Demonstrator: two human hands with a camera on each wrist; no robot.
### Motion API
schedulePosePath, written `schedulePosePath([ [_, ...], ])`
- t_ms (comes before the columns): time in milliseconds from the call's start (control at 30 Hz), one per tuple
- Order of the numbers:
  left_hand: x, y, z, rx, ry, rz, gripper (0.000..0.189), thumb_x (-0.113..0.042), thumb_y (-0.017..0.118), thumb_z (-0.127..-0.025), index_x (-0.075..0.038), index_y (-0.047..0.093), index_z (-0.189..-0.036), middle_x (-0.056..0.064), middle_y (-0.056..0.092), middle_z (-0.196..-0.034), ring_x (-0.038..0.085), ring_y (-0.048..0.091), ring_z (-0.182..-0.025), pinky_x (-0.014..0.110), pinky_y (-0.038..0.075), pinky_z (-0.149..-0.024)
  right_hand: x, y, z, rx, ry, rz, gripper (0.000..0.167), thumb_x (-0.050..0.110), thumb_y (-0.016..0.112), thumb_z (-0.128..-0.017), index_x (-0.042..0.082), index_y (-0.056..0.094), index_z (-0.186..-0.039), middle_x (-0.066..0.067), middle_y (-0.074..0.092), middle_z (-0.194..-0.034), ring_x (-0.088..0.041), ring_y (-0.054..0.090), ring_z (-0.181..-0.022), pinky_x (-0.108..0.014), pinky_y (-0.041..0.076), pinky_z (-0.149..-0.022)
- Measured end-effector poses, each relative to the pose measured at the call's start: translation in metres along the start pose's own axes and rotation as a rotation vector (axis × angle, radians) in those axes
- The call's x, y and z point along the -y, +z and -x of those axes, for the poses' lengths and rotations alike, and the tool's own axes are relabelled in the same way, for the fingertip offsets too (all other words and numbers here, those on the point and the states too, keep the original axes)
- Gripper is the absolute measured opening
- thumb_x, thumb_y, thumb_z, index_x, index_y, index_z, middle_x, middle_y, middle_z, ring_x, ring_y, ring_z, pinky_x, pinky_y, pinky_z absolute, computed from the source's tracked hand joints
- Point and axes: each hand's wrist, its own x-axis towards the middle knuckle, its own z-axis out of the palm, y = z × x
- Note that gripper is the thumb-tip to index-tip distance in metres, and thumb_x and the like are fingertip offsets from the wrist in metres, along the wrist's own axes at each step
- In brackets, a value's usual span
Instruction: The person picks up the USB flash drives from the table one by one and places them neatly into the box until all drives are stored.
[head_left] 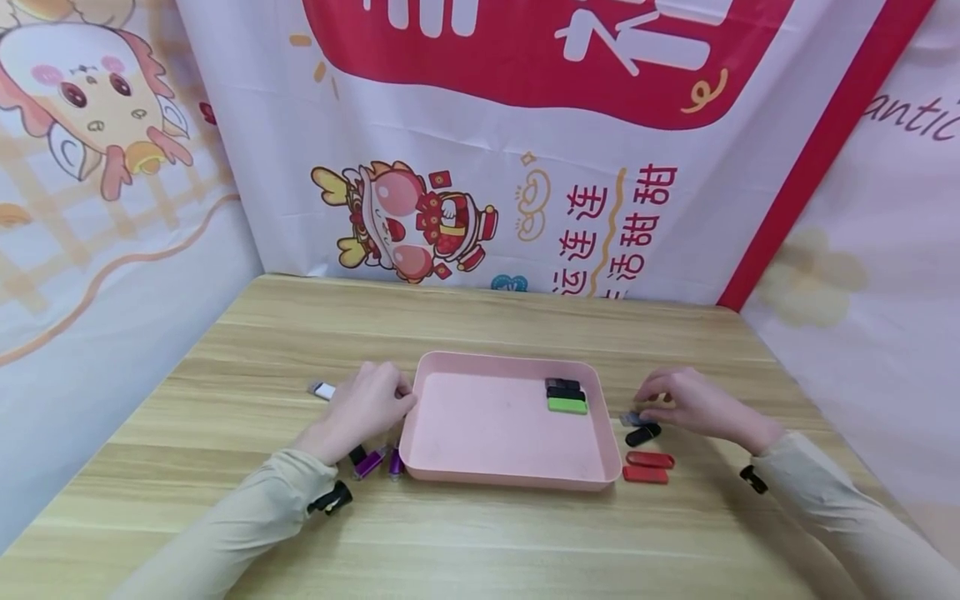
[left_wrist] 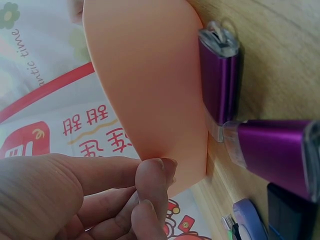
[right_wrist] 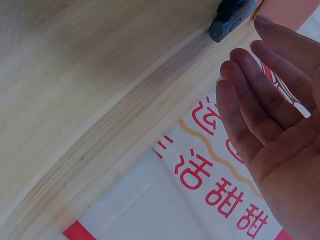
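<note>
My left hand pinches the left rim of a shallow pink tray between thumb and fingers. Two purple USB sticks lie beside the tray wall below that hand. Over on the right, my right hand is held low above the table, its fingers relaxed and slightly bent. Its fingertips are right at a grey USB stick, with a black USB stick just in front. Inside the tray at the right, a green USB stick lies in a column with black ones.
Two red USB sticks lie to the right of the tray's near corner. A white USB stick is on the wooden table beyond the left wrist. Printed cloth hangs behind and at both sides.
</note>
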Motion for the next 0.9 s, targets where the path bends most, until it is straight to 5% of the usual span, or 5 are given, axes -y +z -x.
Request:
schedulePosePath([
  [900,-0.0016,-0.0007,0.0005,0.011,-0.013,-0.006,0.042,-0.014,0.063,-0.09,-0.016,0.046,-0.052,-0.006,0.038,-0.048,0.008,0.037,-0.043,0.026,0.027,-0.042,0.0049,0.005,-0.0099,0.144,-0.03,0.014,0.017,0.006,0.08,-0.08,0.012,0.075,-0.094,0.004,0.061,-0.085,-0.012,0.058,-0.074,-0.03,0.052,-0.068],
])
